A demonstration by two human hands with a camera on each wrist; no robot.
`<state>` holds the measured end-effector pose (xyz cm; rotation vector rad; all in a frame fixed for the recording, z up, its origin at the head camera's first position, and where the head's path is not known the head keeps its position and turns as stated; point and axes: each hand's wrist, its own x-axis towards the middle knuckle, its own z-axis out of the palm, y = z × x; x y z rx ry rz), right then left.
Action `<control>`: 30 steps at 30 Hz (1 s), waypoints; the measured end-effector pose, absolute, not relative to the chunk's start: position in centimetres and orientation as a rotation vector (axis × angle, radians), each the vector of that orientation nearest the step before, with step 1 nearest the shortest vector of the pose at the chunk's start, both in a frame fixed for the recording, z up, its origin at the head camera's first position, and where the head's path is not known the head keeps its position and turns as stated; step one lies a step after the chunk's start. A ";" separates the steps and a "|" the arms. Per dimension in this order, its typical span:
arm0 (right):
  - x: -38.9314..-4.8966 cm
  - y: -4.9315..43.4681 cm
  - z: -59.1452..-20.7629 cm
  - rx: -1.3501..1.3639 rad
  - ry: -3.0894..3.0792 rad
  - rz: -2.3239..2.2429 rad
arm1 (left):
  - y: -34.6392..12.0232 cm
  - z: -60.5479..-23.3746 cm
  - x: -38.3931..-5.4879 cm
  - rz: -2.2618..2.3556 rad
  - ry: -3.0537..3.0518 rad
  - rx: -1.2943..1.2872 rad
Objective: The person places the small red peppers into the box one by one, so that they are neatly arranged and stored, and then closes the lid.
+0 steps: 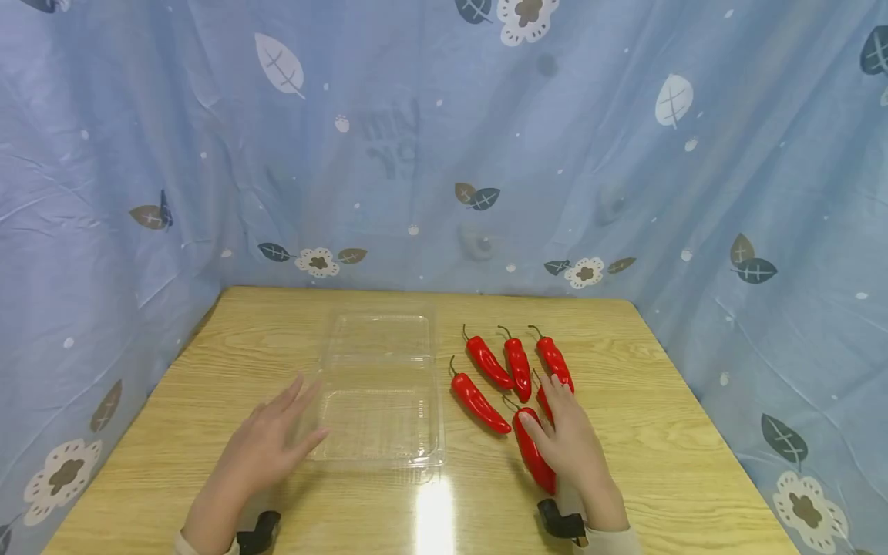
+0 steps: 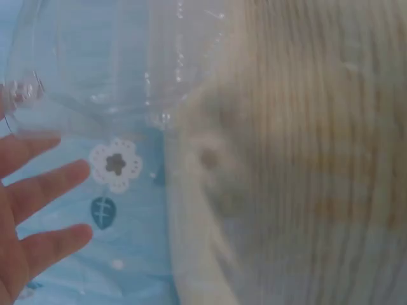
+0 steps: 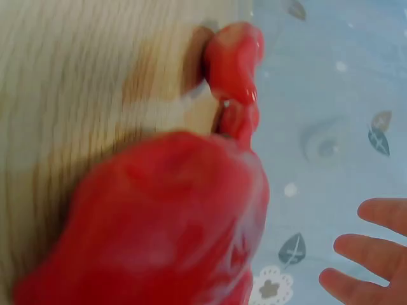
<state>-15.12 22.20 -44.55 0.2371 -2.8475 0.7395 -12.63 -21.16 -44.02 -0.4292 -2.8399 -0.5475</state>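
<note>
A clear plastic hinged box (image 1: 378,462) lies unfolded on the table, its two halves one behind the other. My left hand (image 1: 267,439) is at the box's left side, fingers spread, holding nothing. The left wrist view shows its spread fingers (image 2: 48,190) close to the box's transparent wall (image 2: 108,82). To the right of the box lie several red chili peppers (image 1: 479,402) with dark stems. Over the nearest pepper (image 1: 537,459) my right hand (image 1: 572,443) hovers with straight fingers, partly covering another pepper (image 1: 544,401). In the right wrist view a pepper (image 3: 172,216) looms large, the fingers (image 3: 369,254) apart from it.
The wood-grain table (image 1: 694,478) reaches back to a blue patterned curtain (image 1: 430,154), which also hangs along both sides. Light glares off the tabletop just in front of the box. Each wrist carries a small black device (image 1: 560,520).
</note>
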 end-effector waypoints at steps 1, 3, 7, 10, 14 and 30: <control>-15.1 22.4 -44.5 0.225 -2.848 0.766 | -21.3 -44.1 -12.6 -0.573 -2.844 -0.428; -15.0 22.8 -44.4 0.185 -2.862 0.811 | -21.6 -44.3 -12.5 -0.624 -2.852 -0.426; -14.9 23.5 -44.1 0.088 -2.882 0.873 | -22.2 -44.8 -12.3 -0.706 -2.867 -0.420; -15.0 24.3 -44.2 0.052 -2.851 0.933 | -22.5 -45.1 -12.2 -0.761 -2.863 -0.421; -15.1 25.3 -44.5 0.014 -2.818 1.025 | -22.9 -45.4 -12.1 -0.835 -2.844 -0.432; -15.0 28.2 -46.4 -0.028 -2.739 1.291 | -23.3 -47.3 -12.8 -1.027 -2.713 -0.542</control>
